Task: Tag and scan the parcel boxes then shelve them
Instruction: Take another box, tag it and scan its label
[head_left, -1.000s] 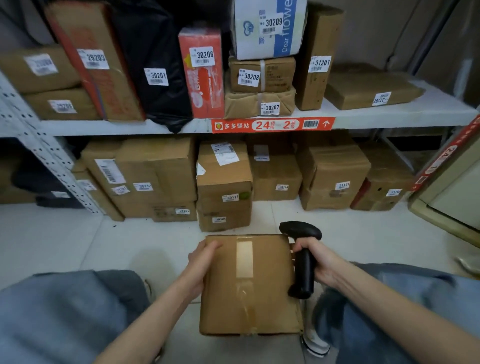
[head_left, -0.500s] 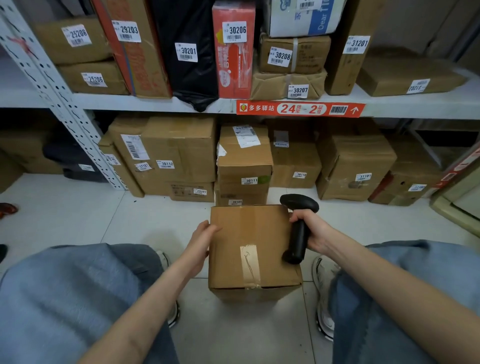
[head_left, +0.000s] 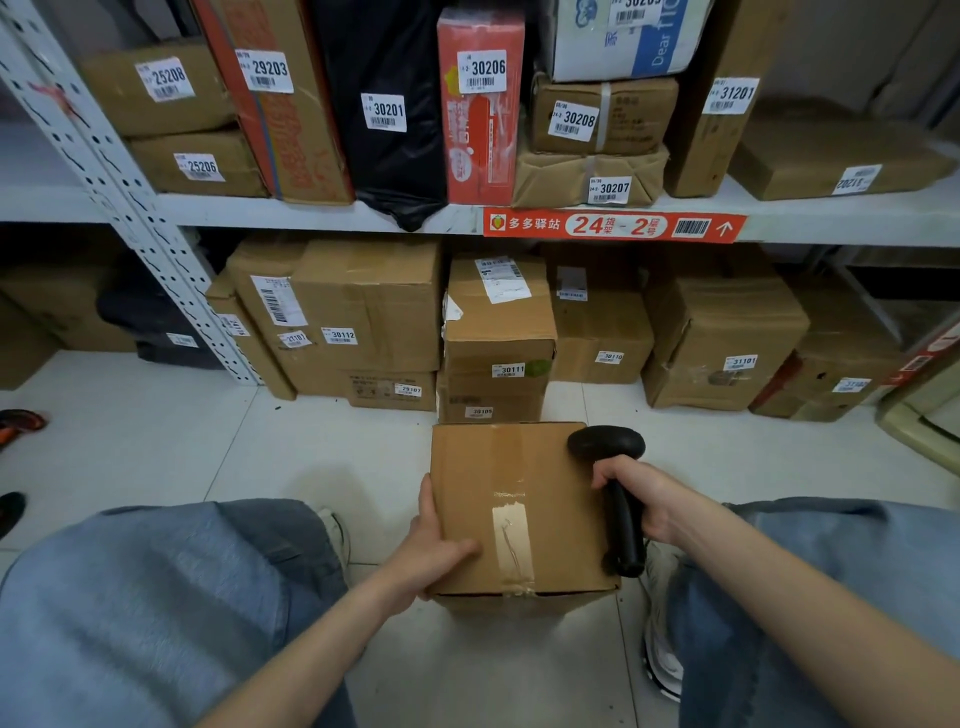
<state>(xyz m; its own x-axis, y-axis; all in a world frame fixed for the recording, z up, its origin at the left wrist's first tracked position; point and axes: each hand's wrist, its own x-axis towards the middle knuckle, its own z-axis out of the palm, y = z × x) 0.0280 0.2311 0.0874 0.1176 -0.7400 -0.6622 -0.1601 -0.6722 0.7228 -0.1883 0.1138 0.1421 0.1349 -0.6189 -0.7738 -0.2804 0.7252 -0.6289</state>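
A person is crouching before the shelving unit (head_left: 322, 215), holding a taped cardboard parcel box (head_left: 511, 499) low between the knees, just in front of the boxes stacked on the white tiled floor (head_left: 156, 447) under the lowest shelf. The left hand (head_left: 431, 551) is gripping the box's near-left corner, thumb lying across the top face and the remaining fingers curling out of sight down the side. The right hand (head_left: 644, 493) is wrapping closed around the handle of a black barcode scanner (head_left: 615, 493), which is standing against the box's right edge, head pointing toward the shelves.
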